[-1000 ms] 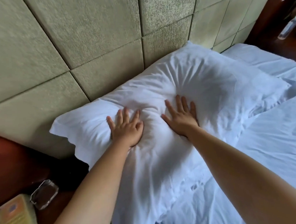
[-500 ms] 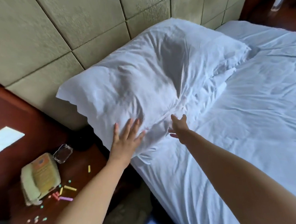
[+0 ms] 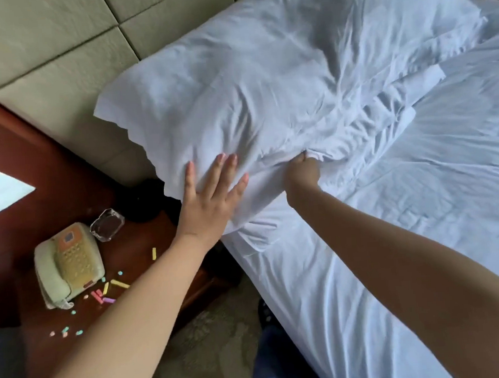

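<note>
White pillow (image 3: 265,79) on bed (image 3: 405,223): left grip (image 3: 211,203) spread flat against its corner; right grip (image 3: 301,175) pinching its lower edge.

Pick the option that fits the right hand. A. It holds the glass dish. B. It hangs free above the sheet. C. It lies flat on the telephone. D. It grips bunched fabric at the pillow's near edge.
D: the right hand is curled round a bunched fold at the near edge of the pillow, while the left hand lies flat on it.
</note>
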A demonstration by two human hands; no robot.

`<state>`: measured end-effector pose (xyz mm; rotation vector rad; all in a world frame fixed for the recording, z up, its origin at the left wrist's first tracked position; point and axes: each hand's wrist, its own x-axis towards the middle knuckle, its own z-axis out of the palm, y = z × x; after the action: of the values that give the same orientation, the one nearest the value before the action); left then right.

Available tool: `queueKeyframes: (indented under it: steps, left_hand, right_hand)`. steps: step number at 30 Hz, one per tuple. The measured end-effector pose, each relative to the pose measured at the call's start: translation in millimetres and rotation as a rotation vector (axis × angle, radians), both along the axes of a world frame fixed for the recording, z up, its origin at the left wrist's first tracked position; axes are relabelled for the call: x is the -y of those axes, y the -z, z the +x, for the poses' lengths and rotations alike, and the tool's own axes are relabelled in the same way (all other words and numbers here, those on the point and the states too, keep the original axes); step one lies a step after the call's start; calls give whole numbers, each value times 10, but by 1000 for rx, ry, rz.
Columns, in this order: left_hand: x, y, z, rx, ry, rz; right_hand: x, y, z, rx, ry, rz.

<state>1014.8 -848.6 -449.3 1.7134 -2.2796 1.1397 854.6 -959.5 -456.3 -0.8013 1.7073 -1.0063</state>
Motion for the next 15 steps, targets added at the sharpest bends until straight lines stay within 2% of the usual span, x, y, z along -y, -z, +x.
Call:
queueKeyframes:
  steps: [2, 6, 8, 10, 12, 15]
  left_hand:
    - [44, 45, -67, -99, -13, -28]
    - [-140, 317, -206, -28, -80, 145]
    - [-353, 478, -214, 1, -95, 221]
    - [-549, 578, -216, 28, -73, 274]
    - [-675, 611, -225, -29, -48, 298]
    - [-789, 564, -318, -198, -27, 115]
  right_hand:
    - [12, 50, -37, -86, 25, -39]
    - [-326, 495, -314, -246, -242, 295]
    - [-369, 546, -350, -254, -336, 366]
    - [-337, 438, -336, -151, -341, 409]
    - [-290, 397, -380, -32, -309, 369]
    - [-406, 316, -401, 62, -359, 424]
